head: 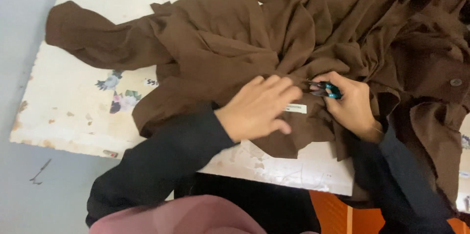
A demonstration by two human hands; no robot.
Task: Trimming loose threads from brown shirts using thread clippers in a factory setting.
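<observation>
A crumpled brown shirt [230, 48] with buttons lies spread over a worn white table [73, 106]. My left hand [259, 109] rests flat on the cloth, fingers together, pressing it down beside a small white label [296, 108]. My right hand [350, 106] grips small teal-handled thread snips [325, 89], their tip pointing left at the fabric just above the label. Both arms wear dark sleeves.
More brown garments [421, 43] are heaped at the right and back of the table. Flower stickers [120, 97] mark the tabletop at left. Grey floor [29, 185] lies beyond the table's left edge, and something orange [338, 214] sits below the front edge.
</observation>
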